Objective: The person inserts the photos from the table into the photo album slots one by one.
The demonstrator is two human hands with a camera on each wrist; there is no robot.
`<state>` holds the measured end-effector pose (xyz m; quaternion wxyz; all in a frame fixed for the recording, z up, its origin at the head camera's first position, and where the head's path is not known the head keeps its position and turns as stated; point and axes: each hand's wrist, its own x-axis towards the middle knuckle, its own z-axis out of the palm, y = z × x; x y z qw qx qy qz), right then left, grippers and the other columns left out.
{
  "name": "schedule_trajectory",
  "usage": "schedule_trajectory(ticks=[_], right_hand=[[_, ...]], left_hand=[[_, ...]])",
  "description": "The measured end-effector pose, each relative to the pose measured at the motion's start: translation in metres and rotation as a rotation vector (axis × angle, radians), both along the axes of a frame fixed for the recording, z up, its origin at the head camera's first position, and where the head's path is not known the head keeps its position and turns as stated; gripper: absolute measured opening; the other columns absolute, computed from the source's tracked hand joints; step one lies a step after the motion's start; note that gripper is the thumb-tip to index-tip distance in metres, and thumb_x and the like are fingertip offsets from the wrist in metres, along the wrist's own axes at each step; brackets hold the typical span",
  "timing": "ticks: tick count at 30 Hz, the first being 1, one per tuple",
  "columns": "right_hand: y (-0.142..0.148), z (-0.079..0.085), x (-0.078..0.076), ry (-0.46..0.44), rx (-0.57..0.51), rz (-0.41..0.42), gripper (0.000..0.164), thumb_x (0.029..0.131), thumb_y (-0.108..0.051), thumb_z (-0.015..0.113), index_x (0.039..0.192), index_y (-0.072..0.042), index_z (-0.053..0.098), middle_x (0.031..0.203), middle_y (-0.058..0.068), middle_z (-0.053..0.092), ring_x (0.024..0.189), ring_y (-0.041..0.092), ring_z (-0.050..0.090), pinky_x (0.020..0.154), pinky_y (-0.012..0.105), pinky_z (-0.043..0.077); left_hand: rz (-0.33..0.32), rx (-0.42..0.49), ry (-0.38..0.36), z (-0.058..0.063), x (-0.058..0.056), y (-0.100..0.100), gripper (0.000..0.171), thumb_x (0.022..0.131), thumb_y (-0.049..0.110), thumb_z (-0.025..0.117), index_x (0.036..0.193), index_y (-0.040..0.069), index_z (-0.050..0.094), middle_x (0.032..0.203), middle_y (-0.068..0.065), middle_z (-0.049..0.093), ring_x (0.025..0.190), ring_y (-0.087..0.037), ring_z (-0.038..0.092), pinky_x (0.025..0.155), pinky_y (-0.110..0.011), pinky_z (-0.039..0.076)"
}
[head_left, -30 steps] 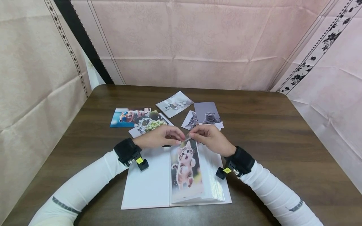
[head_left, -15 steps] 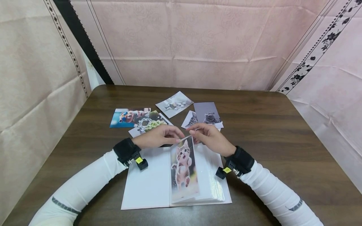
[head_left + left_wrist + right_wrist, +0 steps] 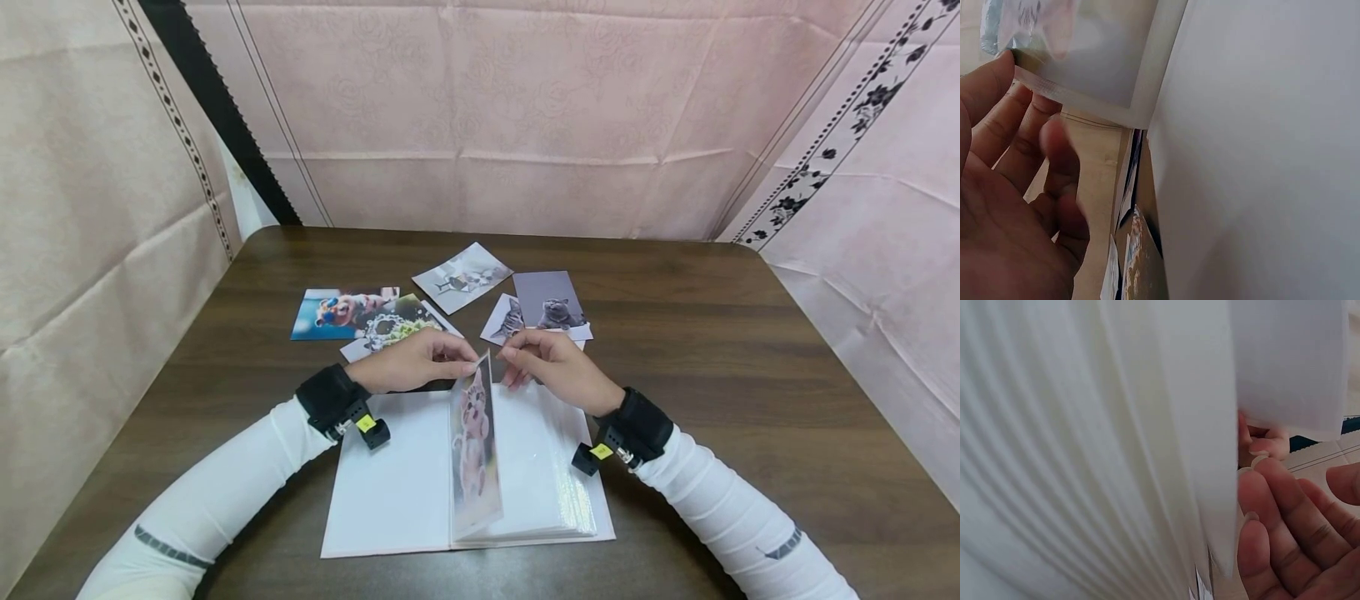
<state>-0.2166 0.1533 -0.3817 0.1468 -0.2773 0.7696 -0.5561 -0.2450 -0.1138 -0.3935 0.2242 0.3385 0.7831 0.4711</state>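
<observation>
A white photo album (image 3: pixel 397 475) lies spread on the table, one leaf raised near its middle. That leaf carries a kitten photo (image 3: pixel 474 442) in a clear sleeve. My left hand (image 3: pixel 420 360) pinches the leaf's top edge; the left wrist view shows the thumb in front and fingers behind the sleeve (image 3: pixel 1104 62). Just right of the leaf, my right hand (image 3: pixel 558 367) is above the remaining album pages (image 3: pixel 536 458), thumb apart from loosely bent fingers. In the right wrist view, its fingertips (image 3: pixel 1254 540) are right beside the page edges, with nothing between them.
Beyond the album are loose photos: a blue one (image 3: pixel 311 315), one with green flowers (image 3: pixel 405 329), a pale print (image 3: pixel 461 277) and a grey cat photo (image 3: pixel 551 292). The brown table (image 3: pixel 675 350) runs back to a hanging pink cloth (image 3: pixel 525 117).
The kitten leaf has swung leftward and now stands nearly on edge. My right fingers have come off it, while my left hand has shifted slightly left, holding it.
</observation>
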Motion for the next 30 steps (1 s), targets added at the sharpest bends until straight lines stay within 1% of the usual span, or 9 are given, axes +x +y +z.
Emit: schedule_trajectory(ticks=[6,9,13,18,21,24,25,27,30], right_hand=[[0.0,0.001,0.002,-0.001,0.013,0.003,0.024,0.104,-0.008,0.056,0.115,0.012,0.061,0.089,0.021,0.071,0.08,0.017,0.071,0.078,0.027,0.059],[0.0,0.001,0.003,-0.005,0.013,0.011,0.024,0.104,-0.008,0.056,0.115,0.012,0.061,0.089,0.02,0.071,0.08,0.017,0.07,0.078,0.026,0.059],[0.0,0.001,0.002,0.002,0.018,0.015,0.022,0.103,-0.007,0.056,0.114,0.012,0.062,0.088,0.02,0.071,0.08,0.018,0.07,0.078,0.026,0.058],[0.0,-0.001,0.001,-0.002,0.032,0.005,0.021,0.103,-0.007,0.056,0.113,0.01,0.063,0.088,0.021,0.071,0.079,0.017,0.069,0.077,0.025,0.058],[0.001,-0.002,0.0,-0.01,0.037,0.006,0.021,0.103,-0.007,0.056,0.113,0.011,0.063,0.089,0.021,0.07,0.079,0.017,0.069,0.077,0.026,0.058],[0.001,-0.003,-0.001,-0.015,0.049,0.01,0.021,0.103,-0.007,0.056,0.113,0.01,0.064,0.089,0.021,0.071,0.079,0.019,0.069,0.076,0.027,0.058],[0.001,-0.003,-0.001,-0.018,0.057,0.012,0.021,0.104,-0.007,0.056,0.112,0.01,0.064,0.089,0.02,0.071,0.079,0.019,0.069,0.076,0.027,0.058],[0.001,-0.003,-0.001,-0.022,0.073,0.015,0.021,0.104,-0.008,0.056,0.112,0.009,0.064,0.089,0.019,0.071,0.08,0.021,0.069,0.077,0.028,0.058],[0.001,-0.003,-0.001,-0.024,0.087,0.021,0.021,0.104,-0.009,0.056,0.112,0.009,0.064,0.09,0.019,0.071,0.08,0.022,0.068,0.077,0.027,0.058]], left_hand=[[-0.021,0.012,-0.009,0.002,-0.001,-0.003,0.021,0.104,0.019,0.058,0.116,0.009,0.073,0.098,-0.002,0.064,0.097,-0.023,0.057,0.086,-0.03,0.048],[-0.029,0.018,-0.014,0.004,0.0,-0.005,0.022,0.105,0.022,0.056,0.112,0.009,0.072,0.086,-0.002,0.057,0.084,-0.025,0.056,0.077,-0.028,0.046],[-0.025,0.018,-0.019,0.009,0.001,-0.006,0.021,0.106,0.023,0.055,0.108,0.009,0.071,0.072,-0.003,0.047,0.065,-0.027,0.049,0.063,-0.026,0.038],[-0.013,0.005,-0.026,0.013,0.003,-0.007,0.019,0.105,0.022,0.056,0.106,0.009,0.07,0.072,-0.003,0.049,0.063,-0.023,0.051,0.061,-0.026,0.039],[-0.011,-0.009,-0.024,0.014,0.003,-0.007,0.019,0.105,0.022,0.056,0.106,0.01,0.07,0.071,-0.003,0.049,0.062,-0.021,0.051,0.061,-0.026,0.039],[-0.014,-0.012,-0.031,0.014,0.003,-0.01,0.019,0.106,0.021,0.055,0.105,0.009,0.069,0.069,-0.003,0.049,0.059,-0.021,0.051,0.058,-0.026,0.039],[-0.017,-0.01,-0.034,0.014,0.003,-0.011,0.019,0.106,0.022,0.055,0.105,0.009,0.069,0.069,-0.003,0.049,0.058,-0.021,0.051,0.057,-0.026,0.039],[-0.021,-0.005,-0.044,0.013,0.002,-0.013,0.019,0.106,0.022,0.055,0.104,0.009,0.069,0.069,-0.004,0.05,0.055,-0.026,0.051,0.054,-0.026,0.039],[-0.03,-0.006,-0.049,0.013,0.002,-0.017,0.021,0.106,0.024,0.055,0.105,0.008,0.068,0.072,-0.005,0.053,0.055,-0.028,0.054,0.054,-0.028,0.041]])
